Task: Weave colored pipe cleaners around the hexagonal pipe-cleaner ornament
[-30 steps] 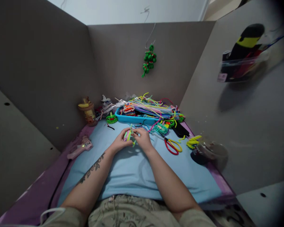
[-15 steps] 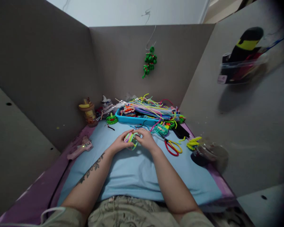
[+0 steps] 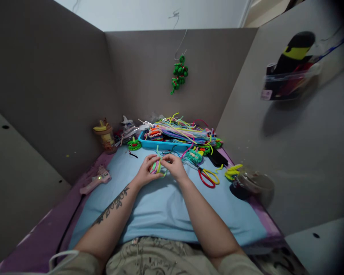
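My left hand (image 3: 145,169) is closed round a small bundle of bent pipe cleaners (image 3: 155,167) in pink, yellow, green and purple stripes. It is held just above the blue cloth (image 3: 160,206), in front of the tray. My right hand (image 3: 173,165) pinches at the right side of the bundle, thumb and fingers together on a light green pipe cleaner. One green end (image 3: 158,149) sticks up between the hands, and another pokes out below my right fingers. The fingers hide much of the bundle.
A blue tray (image 3: 163,145) full of pipe cleaners (image 3: 183,131) stands at the back. Red-and-yellow-handled scissors (image 3: 208,178) and a teal pipe-cleaner piece (image 3: 194,156) lie to the right. At left are a pink glue gun (image 3: 96,181) and a cup (image 3: 106,139). Grey panels enclose the table.
My right hand has shifted slightly left, closer to my left hand. The bundle has turned, and a green end now stands up between the hands. The camera view has moved a little.
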`<move>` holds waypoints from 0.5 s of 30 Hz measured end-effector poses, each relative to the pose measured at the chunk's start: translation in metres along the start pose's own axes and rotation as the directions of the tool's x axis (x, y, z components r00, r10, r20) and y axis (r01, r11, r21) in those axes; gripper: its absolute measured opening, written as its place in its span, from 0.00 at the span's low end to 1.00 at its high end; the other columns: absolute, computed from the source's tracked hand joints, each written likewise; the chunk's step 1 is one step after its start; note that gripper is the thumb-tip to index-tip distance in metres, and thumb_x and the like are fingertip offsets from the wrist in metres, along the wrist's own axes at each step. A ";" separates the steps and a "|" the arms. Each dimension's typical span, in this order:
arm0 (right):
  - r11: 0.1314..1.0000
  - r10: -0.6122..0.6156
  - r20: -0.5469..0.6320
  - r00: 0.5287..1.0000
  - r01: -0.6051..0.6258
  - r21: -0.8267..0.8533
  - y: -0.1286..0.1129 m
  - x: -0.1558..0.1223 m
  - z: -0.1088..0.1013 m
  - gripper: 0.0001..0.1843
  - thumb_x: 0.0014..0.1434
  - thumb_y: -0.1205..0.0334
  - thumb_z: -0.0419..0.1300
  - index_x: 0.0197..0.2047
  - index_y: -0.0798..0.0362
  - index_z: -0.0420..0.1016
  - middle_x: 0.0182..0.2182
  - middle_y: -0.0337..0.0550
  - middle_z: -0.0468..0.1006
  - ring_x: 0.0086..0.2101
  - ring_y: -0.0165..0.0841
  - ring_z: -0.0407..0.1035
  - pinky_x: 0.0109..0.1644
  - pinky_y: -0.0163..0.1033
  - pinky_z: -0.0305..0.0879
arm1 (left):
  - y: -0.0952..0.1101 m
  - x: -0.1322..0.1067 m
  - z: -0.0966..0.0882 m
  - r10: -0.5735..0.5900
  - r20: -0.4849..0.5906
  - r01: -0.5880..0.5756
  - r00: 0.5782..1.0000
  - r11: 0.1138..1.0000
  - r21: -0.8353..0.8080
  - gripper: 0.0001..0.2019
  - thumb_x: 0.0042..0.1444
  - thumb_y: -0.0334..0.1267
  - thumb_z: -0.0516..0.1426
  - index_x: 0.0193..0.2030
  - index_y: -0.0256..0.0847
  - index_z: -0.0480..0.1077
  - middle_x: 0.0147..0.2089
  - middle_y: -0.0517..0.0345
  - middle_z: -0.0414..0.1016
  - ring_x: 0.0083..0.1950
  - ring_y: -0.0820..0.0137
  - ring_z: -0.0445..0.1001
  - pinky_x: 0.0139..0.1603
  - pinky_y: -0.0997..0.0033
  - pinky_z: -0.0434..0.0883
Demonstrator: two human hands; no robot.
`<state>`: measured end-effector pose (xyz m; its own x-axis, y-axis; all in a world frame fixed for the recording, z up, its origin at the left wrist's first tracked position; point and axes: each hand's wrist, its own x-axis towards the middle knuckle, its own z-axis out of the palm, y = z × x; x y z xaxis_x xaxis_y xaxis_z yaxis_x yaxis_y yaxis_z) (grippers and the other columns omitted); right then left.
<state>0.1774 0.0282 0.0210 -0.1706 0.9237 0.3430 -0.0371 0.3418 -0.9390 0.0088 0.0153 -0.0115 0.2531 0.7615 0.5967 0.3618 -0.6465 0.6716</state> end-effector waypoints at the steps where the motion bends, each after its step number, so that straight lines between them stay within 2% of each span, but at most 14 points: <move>1: 0.999 0.019 -0.020 1.000 -0.018 0.050 0.001 0.000 0.002 0.08 0.45 0.59 0.63 0.28 0.54 0.72 0.25 0.37 0.73 0.27 0.29 0.67 0.34 0.35 0.64 | 0.001 -0.001 0.001 0.009 -0.015 -0.009 1.000 1.000 0.022 0.33 0.40 0.46 0.67 0.56 0.48 0.66 0.57 0.47 0.59 0.60 0.57 0.60 0.60 0.52 0.61; 4: 0.984 0.077 -0.045 0.996 -0.069 0.164 0.004 0.001 0.006 0.12 0.42 0.59 0.65 0.30 0.54 0.70 0.24 0.36 0.72 0.26 0.28 0.66 0.33 0.34 0.64 | 0.003 -0.002 0.003 0.014 -0.050 -0.009 0.999 0.996 0.087 0.33 0.40 0.47 0.67 0.56 0.49 0.66 0.58 0.48 0.57 0.61 0.56 0.59 0.61 0.51 0.60; 7: 0.983 0.073 -0.073 0.995 -0.059 0.175 0.004 0.001 0.006 0.14 0.43 0.59 0.64 0.34 0.54 0.69 0.24 0.35 0.72 0.26 0.29 0.67 0.33 0.35 0.65 | 0.004 -0.002 0.005 -0.005 -0.054 0.009 0.999 0.997 0.080 0.37 0.38 0.47 0.68 0.57 0.49 0.65 0.60 0.47 0.55 0.63 0.55 0.57 0.63 0.52 0.58; 9: 0.997 0.002 -0.127 0.992 0.007 0.077 0.002 0.000 0.005 0.12 0.45 0.61 0.63 0.35 0.54 0.70 0.27 0.37 0.72 0.29 0.30 0.68 0.37 0.37 0.66 | 0.002 -0.001 0.008 -0.044 -0.048 0.044 0.998 0.999 0.014 0.41 0.37 0.47 0.68 0.61 0.48 0.60 0.62 0.46 0.54 0.64 0.53 0.56 0.62 0.51 0.59; 11: 0.992 -0.112 -0.179 0.977 0.098 -0.084 0.000 -0.002 0.005 0.10 0.47 0.65 0.61 0.35 0.53 0.72 0.32 0.40 0.73 0.32 0.30 0.69 0.42 0.39 0.67 | 0.000 -0.001 0.010 -0.131 -0.033 0.127 0.991 0.987 -0.097 0.44 0.41 0.47 0.66 0.64 0.47 0.53 0.64 0.44 0.53 0.64 0.53 0.56 0.59 0.51 0.62; 13: 0.960 -0.220 -0.174 0.960 0.181 -0.215 -0.003 -0.005 0.006 0.09 0.47 0.69 0.60 0.35 0.52 0.73 0.35 0.41 0.71 0.34 0.31 0.69 0.45 0.40 0.66 | -0.003 -0.001 0.012 -0.229 0.008 0.225 0.973 0.947 -0.231 0.44 0.44 0.47 0.64 0.66 0.46 0.47 0.65 0.42 0.53 0.63 0.53 0.58 0.56 0.54 0.66; 15: 0.934 -0.284 -0.129 0.950 0.244 -0.261 -0.005 -0.008 0.008 0.10 0.48 0.70 0.59 0.35 0.50 0.74 0.36 0.41 0.70 0.34 0.31 0.69 0.44 0.40 0.67 | -0.004 -0.001 0.013 -0.285 0.050 0.285 0.957 0.899 -0.332 0.46 0.44 0.46 0.64 0.67 0.45 0.45 0.64 0.42 0.56 0.61 0.55 0.62 0.55 0.56 0.67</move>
<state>0.1706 0.0181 0.0225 -0.0242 0.8028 0.5957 0.1805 0.5896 -0.7873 0.0190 0.0176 -0.0205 0.1839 0.9156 0.3575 0.0998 -0.3792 0.9199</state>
